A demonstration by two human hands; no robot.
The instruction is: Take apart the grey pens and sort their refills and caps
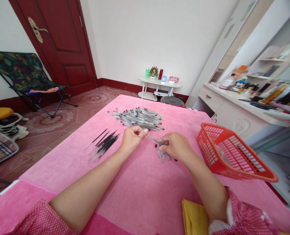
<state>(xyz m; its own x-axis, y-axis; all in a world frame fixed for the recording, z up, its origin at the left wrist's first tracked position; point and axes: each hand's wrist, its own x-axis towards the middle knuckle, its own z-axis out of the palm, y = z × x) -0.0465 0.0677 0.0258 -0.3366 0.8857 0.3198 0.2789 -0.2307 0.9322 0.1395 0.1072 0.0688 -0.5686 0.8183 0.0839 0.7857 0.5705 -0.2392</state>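
Between my two hands stretches a slim, greyish pen, slightly blurred. My left hand pinches its far-left end between thumb and fingers. My right hand is closed around its other end, which the fingers partly hide. Under the right hand lie several clear pen caps and a small black plug. Beyond the hands is a heap of clear pens with dark ends. Left of my left hand, black ink refills lie in a loose bundle.
A red plastic basket with something pale inside stands at the right of the pink-covered table. A folded yellow cloth lies by my right forearm. A cluttered dresser is beyond the basket; a folding chair stands far left.
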